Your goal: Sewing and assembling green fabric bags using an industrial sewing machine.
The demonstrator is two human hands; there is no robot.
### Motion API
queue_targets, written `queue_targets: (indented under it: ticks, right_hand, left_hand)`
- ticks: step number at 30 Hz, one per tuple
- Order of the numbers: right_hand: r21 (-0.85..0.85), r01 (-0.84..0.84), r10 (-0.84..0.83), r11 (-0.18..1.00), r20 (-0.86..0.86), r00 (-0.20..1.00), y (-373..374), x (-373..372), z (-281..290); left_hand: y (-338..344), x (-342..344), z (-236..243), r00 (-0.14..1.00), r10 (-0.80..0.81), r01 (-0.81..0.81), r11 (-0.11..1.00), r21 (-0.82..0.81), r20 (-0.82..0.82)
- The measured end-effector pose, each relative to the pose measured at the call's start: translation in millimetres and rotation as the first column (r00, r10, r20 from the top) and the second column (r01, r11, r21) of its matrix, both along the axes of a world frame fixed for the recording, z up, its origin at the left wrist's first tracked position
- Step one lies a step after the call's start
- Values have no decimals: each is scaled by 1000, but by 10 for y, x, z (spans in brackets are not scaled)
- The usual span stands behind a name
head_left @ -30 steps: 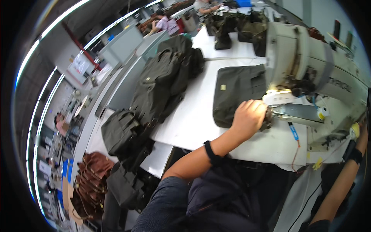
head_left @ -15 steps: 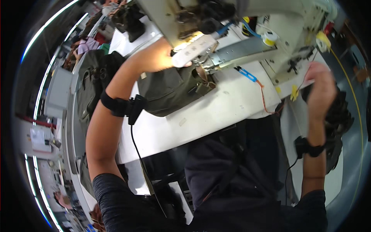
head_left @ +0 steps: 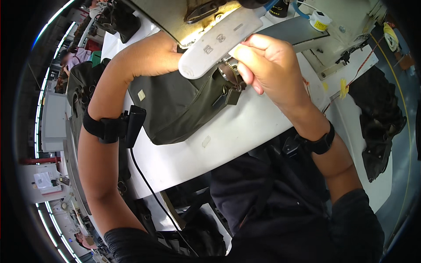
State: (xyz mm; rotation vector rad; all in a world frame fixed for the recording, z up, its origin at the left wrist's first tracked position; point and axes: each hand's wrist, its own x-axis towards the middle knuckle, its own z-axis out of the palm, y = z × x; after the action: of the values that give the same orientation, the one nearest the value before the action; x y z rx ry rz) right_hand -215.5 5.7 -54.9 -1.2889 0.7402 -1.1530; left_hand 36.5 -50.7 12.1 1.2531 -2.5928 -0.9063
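White worktable [head_left: 245, 131] under long ceiling strip lights [head_left: 39, 87].

We see matt olive cloth bag [head_left: 180, 105] with dull metal hardware by our right hand [head_left: 267, 65], under smooth glossy white machine plastic [head_left: 219, 41].

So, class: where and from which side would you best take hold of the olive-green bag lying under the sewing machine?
Probably the free lower edge of the olive-green bag, approached from the person's side of the white table. That edge lies flat and uncovered, while the top sits under the sewing machine, with the left hand and right hand there.
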Motion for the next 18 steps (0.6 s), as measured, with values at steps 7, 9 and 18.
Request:
queue_targets:
  ticks: [7,9,18]
  right_hand:
    - [-69,64,-65,996,-14,998,27,24,-33]
    - [-83,61,-62,995,-15,998,29,31,-38]
    - [-827,225,-579,516,-142,803,275,-90,-404]
  left_hand:
    - [402,-107,37,993,105,-98,989,-107,61]
    - [521,-134,4,978,205,-207,977,44,34]
    - [758,-183,-111,911,410,-387,891,236,-55]
